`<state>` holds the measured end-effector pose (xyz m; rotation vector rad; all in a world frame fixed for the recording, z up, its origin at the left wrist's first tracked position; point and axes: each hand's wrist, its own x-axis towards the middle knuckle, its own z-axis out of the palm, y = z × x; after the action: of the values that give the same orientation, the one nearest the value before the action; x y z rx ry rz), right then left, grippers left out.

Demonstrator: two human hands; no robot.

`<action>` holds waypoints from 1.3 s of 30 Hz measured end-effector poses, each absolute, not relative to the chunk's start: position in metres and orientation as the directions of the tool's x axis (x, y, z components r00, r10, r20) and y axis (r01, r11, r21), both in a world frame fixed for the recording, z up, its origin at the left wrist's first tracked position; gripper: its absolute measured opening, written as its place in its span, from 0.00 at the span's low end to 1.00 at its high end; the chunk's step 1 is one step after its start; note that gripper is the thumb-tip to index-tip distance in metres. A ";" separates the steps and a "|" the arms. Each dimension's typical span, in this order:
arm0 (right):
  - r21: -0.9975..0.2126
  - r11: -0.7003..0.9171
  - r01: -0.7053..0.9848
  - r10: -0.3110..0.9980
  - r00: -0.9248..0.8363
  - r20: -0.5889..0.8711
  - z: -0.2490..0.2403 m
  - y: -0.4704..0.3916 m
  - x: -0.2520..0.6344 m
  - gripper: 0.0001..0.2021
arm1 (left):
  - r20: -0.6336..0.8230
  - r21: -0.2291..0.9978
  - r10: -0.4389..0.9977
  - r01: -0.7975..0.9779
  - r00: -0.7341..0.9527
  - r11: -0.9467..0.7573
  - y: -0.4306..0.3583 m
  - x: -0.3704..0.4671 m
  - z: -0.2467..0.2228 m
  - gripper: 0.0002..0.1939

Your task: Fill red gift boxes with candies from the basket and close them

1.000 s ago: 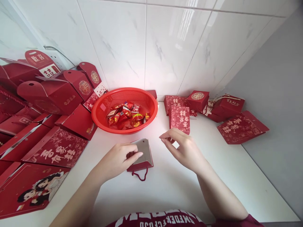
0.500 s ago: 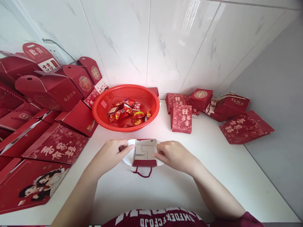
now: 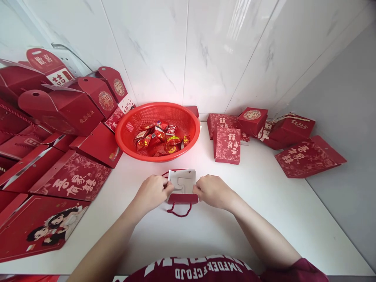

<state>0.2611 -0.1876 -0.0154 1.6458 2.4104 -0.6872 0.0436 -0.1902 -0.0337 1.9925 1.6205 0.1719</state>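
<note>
A small red gift box (image 3: 182, 199) with a white inside stands open at the top on the white table in front of me. Its interlocked bottom panels show inside. A dark red cord handle (image 3: 179, 215) hangs on the near side, and part of another cord shows at the far left corner. My left hand (image 3: 155, 192) is closed on the box's left side, thumb at the rim. On the right side my right hand (image 3: 213, 190) grips the opposite wall the same way. The fingertips of both hands are hidden.
Beyond the box sits a red plastic basket (image 3: 158, 154) with several wrapped candies (image 3: 160, 134). Red gift boxes (image 3: 70, 109) crowd the left side. More patterned boxes (image 3: 228, 145) stand at the back right, near the tiled wall (image 3: 158, 51).
The white side flaps that stuck out left and right no longer show. My left hand has moved right, its fingers now closed against the box. The far cord has come into view.
</note>
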 end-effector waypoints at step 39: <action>-0.670 0.667 0.326 0.592 -0.778 0.212 -0.003 -0.173 0.298 0.18 | 0.321 0.807 0.732 0.231 0.600 -0.543 -0.180 0.066 -0.104 0.54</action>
<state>0.2985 -0.1734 -0.0031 0.9422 3.2414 -1.1517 0.0661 -0.1801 -0.1035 2.0795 0.7590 0.8562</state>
